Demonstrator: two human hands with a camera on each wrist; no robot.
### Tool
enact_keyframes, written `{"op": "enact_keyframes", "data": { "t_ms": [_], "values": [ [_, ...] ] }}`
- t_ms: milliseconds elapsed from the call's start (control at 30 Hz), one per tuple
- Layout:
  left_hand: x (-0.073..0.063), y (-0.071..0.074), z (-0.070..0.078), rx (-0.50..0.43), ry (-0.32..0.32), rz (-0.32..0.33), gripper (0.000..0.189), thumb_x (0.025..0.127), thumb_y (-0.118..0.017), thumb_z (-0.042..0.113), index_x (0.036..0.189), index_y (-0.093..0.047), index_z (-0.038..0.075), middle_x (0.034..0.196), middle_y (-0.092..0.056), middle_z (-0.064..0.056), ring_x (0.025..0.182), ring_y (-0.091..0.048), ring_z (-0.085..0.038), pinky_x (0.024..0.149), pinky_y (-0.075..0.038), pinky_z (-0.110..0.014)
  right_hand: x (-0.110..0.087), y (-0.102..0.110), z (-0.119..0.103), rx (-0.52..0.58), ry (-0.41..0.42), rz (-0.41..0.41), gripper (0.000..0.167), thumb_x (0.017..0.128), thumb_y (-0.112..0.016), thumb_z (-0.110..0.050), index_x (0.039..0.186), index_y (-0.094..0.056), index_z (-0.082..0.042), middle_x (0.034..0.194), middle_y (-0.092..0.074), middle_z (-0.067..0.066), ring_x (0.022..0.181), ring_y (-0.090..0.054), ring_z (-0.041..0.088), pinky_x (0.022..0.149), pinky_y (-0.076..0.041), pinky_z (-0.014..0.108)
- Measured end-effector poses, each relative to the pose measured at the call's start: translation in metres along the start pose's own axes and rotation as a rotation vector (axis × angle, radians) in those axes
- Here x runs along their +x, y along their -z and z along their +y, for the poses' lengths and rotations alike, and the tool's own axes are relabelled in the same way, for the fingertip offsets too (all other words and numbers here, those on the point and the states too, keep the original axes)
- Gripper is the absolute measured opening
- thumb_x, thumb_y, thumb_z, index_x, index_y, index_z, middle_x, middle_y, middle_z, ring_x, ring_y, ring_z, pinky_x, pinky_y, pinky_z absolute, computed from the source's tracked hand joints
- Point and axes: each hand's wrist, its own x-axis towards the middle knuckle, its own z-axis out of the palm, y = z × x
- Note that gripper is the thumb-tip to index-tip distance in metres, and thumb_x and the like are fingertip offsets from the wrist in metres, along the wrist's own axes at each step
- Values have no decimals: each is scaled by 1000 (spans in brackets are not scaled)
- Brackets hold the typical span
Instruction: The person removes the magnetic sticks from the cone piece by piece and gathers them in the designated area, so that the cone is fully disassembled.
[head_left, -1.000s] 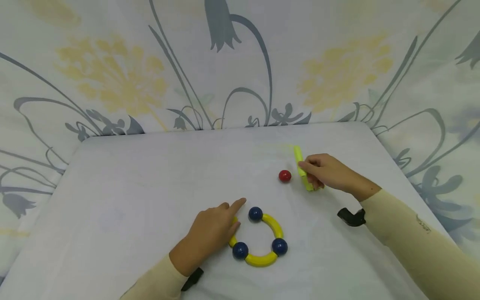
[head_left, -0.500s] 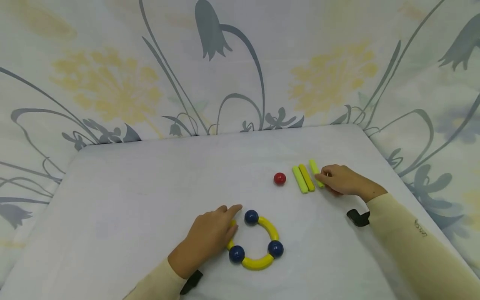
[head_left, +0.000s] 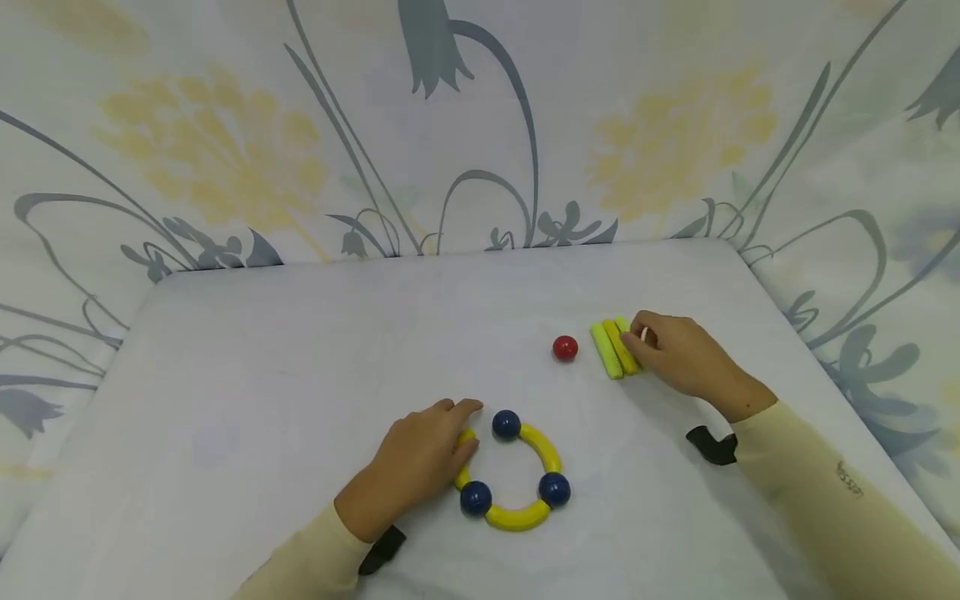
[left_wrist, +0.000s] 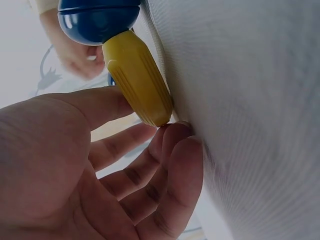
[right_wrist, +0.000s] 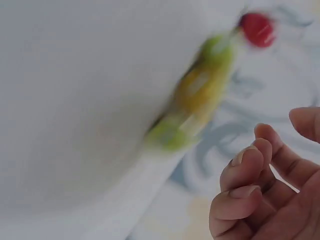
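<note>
A yellow curved rod with ridged sides is between the thumb and fingertips of my left hand. It joins a blue ball in an unclosed ring with two more yellow curved rods and two more blue balls. My right hand is beside three straight rods lying side by side: a lime rod, a yellow rod and another lime rod, partly covered by the hand. In the right wrist view, that hand's loosely bent fingers hold nothing, apart from the blurred rods.
A red ball lies just left of the straight rods. White cloth covers the table. Floral fabric rises behind it and at both sides. Black pieces show under both wrists.
The right hand has set the lime rods down beside the yellow one, and let go of the last one after drawing it against the row. The left hand stays at the ring.
</note>
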Motion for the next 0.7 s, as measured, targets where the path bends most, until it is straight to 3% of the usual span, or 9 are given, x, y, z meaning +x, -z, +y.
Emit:
{"op": "enact_keyframes", "data": {
  "t_ms": [133, 300, 500, 700],
  "values": [
    [0, 1, 0, -25, 9, 3, 44, 92, -72, 27, 133, -62, 16, 102, -69, -5, 56, -45, -8, 50, -37, -21, -9, -17, -44, 53, 119, 17, 15, 99, -62, -24, 99, -66, -10, 74, -58, -1, 67, -50, 14, 58, -43, 27],
    [5, 1, 0, -25, 11, -24, 47, 92, -72, 34, 134, -61, 17, 104, -69, -4, 57, -47, -8, 51, -39, -22, -18, -44, -79, 90, 192, -120, 12, 97, -66, -30, 95, -66, -18, 72, -55, -7, 66, -50, 10, 58, -44, 23],
    [17, 5, 3, 20, -34, -13, 53, 88, -75, 45, 133, -62, 20, 94, -67, 3, 70, -54, -7, 61, -46, -24, -20, -62, -85, 123, 231, -260, 21, 94, -68, -35, 84, -59, -19, 65, -50, -9, 60, -48, 7, 54, -40, 21],
    [26, 9, 8, 5, -87, -92, 54, 87, -76, 44, 134, -62, 21, 96, -67, 3, 79, -57, -8, 66, -48, -23, -19, -66, -80, 170, 241, -368, 28, 92, -70, -38, 79, -56, -18, 62, -48, -9, 57, -47, 5, 53, -36, 19]
  ]
}}
